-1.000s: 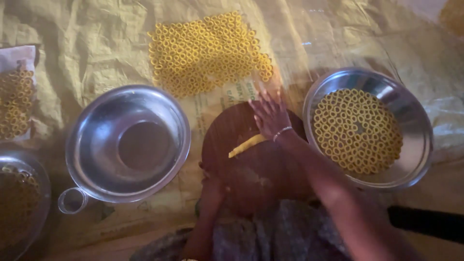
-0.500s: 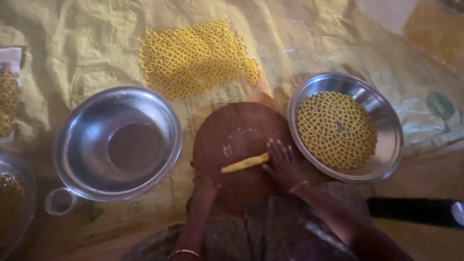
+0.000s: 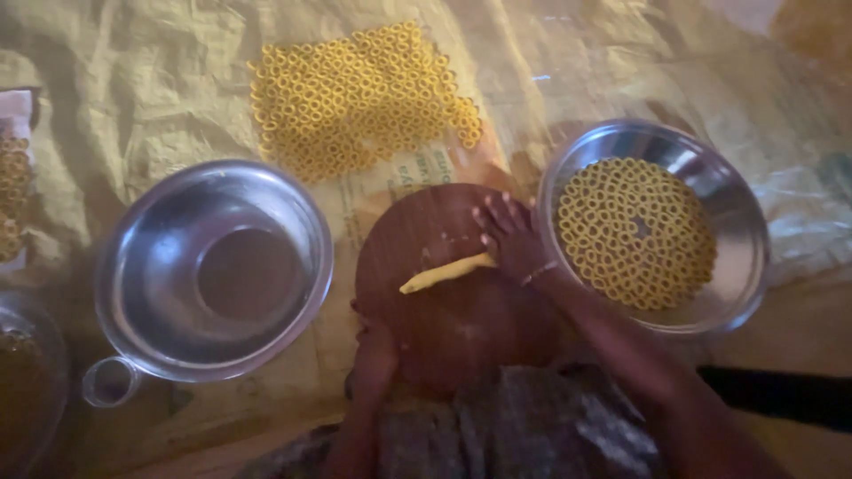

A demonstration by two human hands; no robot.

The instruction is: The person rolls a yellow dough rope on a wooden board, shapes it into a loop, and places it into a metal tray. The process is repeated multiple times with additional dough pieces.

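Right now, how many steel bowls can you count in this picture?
3. An empty bowl lies left of the round board; a bowl of yellow rings lies right of it; part of a third bowl shows at the lower left edge. Others may lie out of frame.

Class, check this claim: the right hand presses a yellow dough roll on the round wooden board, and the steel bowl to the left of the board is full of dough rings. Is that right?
Not quite. In the head view the steel bowl left of the board is empty; the dough rings fill the bowl on the right. The right hand does press the yellow dough roll on the round wooden board.
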